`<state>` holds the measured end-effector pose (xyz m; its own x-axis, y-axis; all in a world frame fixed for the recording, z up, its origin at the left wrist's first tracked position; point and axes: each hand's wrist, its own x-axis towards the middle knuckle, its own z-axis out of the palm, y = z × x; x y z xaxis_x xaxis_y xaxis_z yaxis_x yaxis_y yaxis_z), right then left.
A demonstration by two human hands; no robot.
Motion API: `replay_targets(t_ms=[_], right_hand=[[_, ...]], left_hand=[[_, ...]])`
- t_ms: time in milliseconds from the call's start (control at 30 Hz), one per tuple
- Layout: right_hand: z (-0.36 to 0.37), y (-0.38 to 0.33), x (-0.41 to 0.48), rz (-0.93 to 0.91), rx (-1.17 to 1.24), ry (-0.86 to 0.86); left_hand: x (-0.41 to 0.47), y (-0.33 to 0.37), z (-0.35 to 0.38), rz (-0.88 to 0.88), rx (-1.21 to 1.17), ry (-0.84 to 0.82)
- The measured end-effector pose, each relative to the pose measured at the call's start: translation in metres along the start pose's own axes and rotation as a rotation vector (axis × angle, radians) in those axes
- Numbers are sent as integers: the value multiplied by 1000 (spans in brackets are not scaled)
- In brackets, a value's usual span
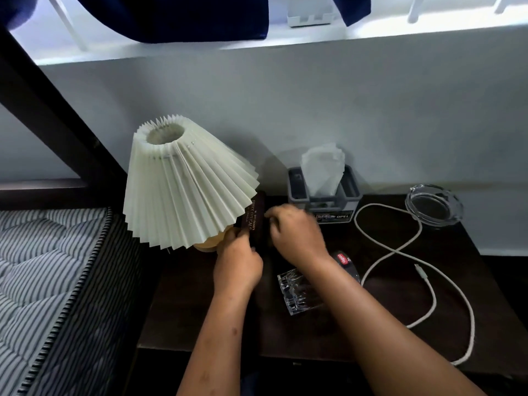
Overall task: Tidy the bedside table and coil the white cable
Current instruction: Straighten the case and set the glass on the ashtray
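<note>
Fingers (pixel 243 241) of both hands gripping dark case (pixel 254 221), white cable (pixel 400 252) (uncoiled) well right

Plain pale grey wall (pixel 371 110) behind, bright white window ledge (pixel 285 38) up top with dark navy curtain (pixel 171 18) hanging over. Striped grey-and-white quilted mattress (pixel 43 281) bottom left, against dark wooden bed frame (pixel 43 110).

White cable (pixel 405 270) is lying uncoiled on the right half of the dark bedside table (pixel 177 310), snaking in loose crossing loops from near the back edge down to the front right corner. Its connector end is resting mid-loop, pointing toward the back.
</note>
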<state>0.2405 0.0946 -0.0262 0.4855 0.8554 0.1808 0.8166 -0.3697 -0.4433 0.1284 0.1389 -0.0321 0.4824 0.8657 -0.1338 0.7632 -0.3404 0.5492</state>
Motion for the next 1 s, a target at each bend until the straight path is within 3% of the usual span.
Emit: replay_targets(t_ms=[133, 333, 433, 567, 733, 1000], right_hand=[[-21, 25, 0, 78, -51, 304], [-33, 63, -2, 287, -3, 456], [-36, 77, 2, 462, 218, 575], [-31, 88, 1, 642, 585, 428], [-26, 89, 1, 687, 671, 363], [-18, 75, 6, 614, 601, 312]], left_hand=[[-1, 7, 4, 40, -10, 11], [-1, 15, 8, 126, -41, 28], [-3, 22, 12, 207, -72, 1], [-1, 34, 18, 269, -63, -9], [5, 41, 18, 251, -48, -27], [9, 33, 17, 219, -69, -8]])
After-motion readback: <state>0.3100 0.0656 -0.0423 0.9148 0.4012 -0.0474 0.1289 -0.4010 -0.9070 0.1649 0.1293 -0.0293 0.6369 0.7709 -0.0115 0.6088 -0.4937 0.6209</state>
